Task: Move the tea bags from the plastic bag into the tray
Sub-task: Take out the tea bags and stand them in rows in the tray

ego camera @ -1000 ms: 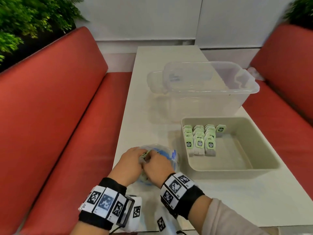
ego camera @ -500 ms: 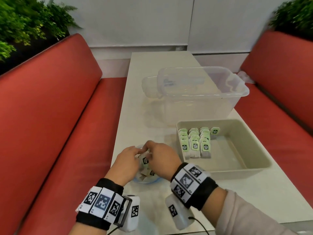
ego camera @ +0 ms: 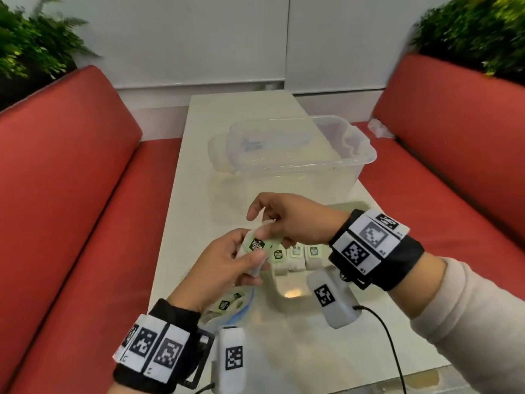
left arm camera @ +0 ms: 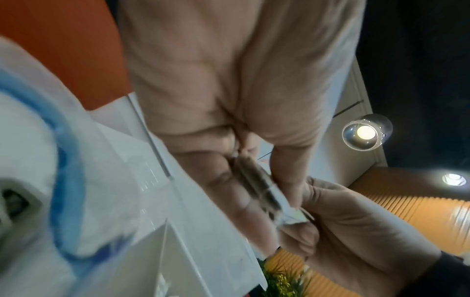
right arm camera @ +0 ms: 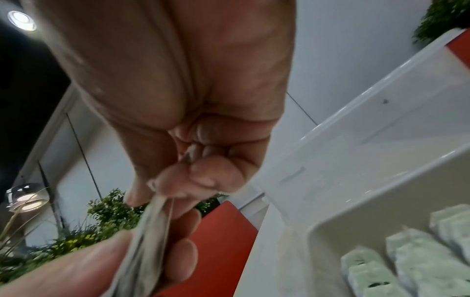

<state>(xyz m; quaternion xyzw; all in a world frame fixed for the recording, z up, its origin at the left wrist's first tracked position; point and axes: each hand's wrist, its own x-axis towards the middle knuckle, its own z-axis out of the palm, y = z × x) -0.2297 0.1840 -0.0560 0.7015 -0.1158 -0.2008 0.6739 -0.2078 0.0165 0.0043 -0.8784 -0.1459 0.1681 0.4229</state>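
Note:
Both hands are raised over the white table and hold a small bunch of tea bags (ego camera: 257, 245) with green tags between them. My left hand (ego camera: 250, 261) grips the bunch from below and the left. My right hand (ego camera: 270, 224) pinches its top edge from above. In the left wrist view the tea bags (left arm camera: 264, 188) show edge-on between the fingers. The plastic bag (ego camera: 237, 304), blue-rimmed, lies under my left wrist with more tea bags inside. The beige tray (ego camera: 295, 302) sits just right of it, partly hidden by my right wrist, with rows of tea bags (ego camera: 297, 255) standing in it.
A clear plastic bin (ego camera: 298, 157) stands behind the tray on the table. Red bench seats (ego camera: 85, 194) run along both sides. A cable (ego camera: 389, 336) trails from the right wrist camera across the near table.
Both hands have come up out of the plastic bag with tea bags and moved right, towards the tray's near left corner. The head view has tilted closer.

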